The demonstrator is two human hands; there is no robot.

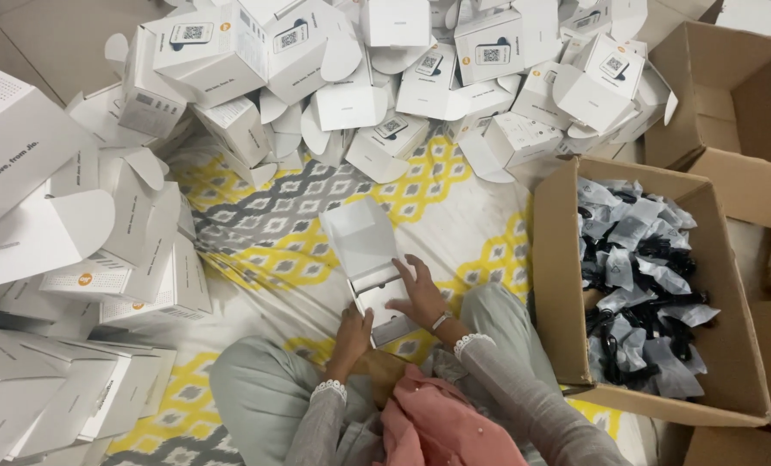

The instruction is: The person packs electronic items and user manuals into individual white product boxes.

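While left hand (pixel 352 330) is steadying open white box (pixel 370 259) on patterned sheet (pixel 455 216), right hand (pixel 418 291), fingers spread, is pressing inside; advise keeping pressure flat, even.

A heap of folded white boxes (pixel 377 78) with open flaps lies across the top of the view, and more white boxes (pixel 75 250) are stacked along the left side. They rest on a sheet (pixel 455 216) patterned in yellow, grey and white, spread over the floor. To the right stands an open brown carton (pixel 558 259) filled with black cables in small clear bags (pixel 640 285). Another open brown carton (pixel 731 95), standing just beside it, sits in the upper right corner.
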